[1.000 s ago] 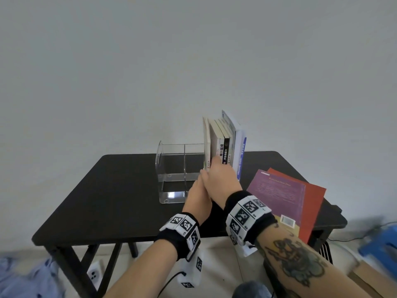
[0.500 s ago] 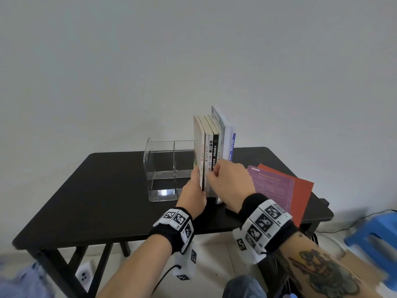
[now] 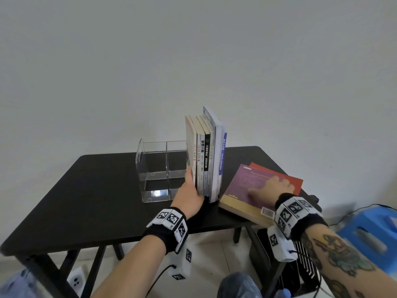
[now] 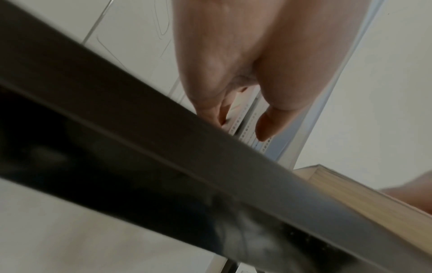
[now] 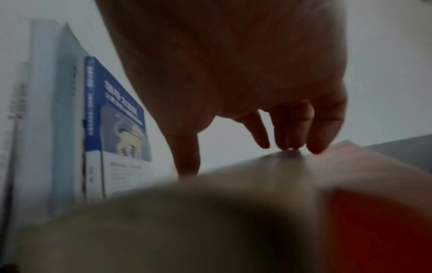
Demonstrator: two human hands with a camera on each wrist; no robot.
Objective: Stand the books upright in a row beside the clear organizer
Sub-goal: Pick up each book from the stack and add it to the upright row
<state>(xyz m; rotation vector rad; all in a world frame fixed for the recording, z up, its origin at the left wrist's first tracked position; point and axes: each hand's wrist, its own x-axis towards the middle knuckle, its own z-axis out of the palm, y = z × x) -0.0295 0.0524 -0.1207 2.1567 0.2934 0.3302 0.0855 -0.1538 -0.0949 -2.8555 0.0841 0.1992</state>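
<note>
Books: I see the row (image 3: 204, 155) upright on the table (image 3: 86, 196), touching the organizer's (image 3: 159, 171) right side.
Left hand (image 3: 190, 195): fingers straight, flat against the row's left face; fingertips hidden between book and organizer.
Right hand (image 3: 272, 188): spread fingers resting on the purple book (image 3: 247, 190), gripping nothing.
Red book (image 3: 294, 181): mostly covered by the purple one.
Right wrist view: blurred.

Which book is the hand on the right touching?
The purple book, lying flat on top of the red book. The right hand rests on its cover; the other books stand upright.
</note>
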